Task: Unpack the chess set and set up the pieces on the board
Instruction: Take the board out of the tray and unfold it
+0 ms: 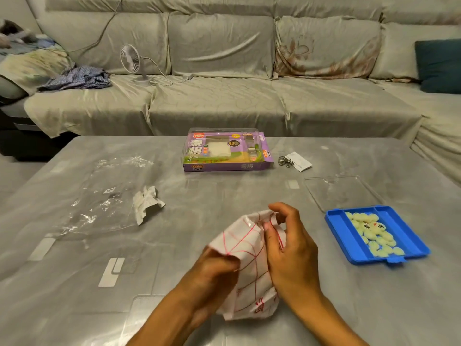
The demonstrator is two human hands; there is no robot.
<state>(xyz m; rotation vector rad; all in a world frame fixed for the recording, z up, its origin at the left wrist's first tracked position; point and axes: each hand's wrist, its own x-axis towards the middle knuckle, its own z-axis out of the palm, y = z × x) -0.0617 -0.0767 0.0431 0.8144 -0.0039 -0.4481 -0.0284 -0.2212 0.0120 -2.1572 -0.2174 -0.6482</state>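
Both hands, left hand [214, 268] and right hand [289, 248], pinch the folded paper board [245, 248] just above the surface [174, 258], likely to unfold it, while pieces [374, 233] wait in the blue tray [339, 226] nearby.

The room is a bit dim and the light is soft and even, with a greenish-gray color over everything. The shiny table [74, 258] throws back pale bright patches, and the clear plastic wrap [104, 196] glints white, while shadows are faint. The picture bends at the edges, so the sofa [224, 96] curves, and the moving hands look a little smeared while far things look soft.
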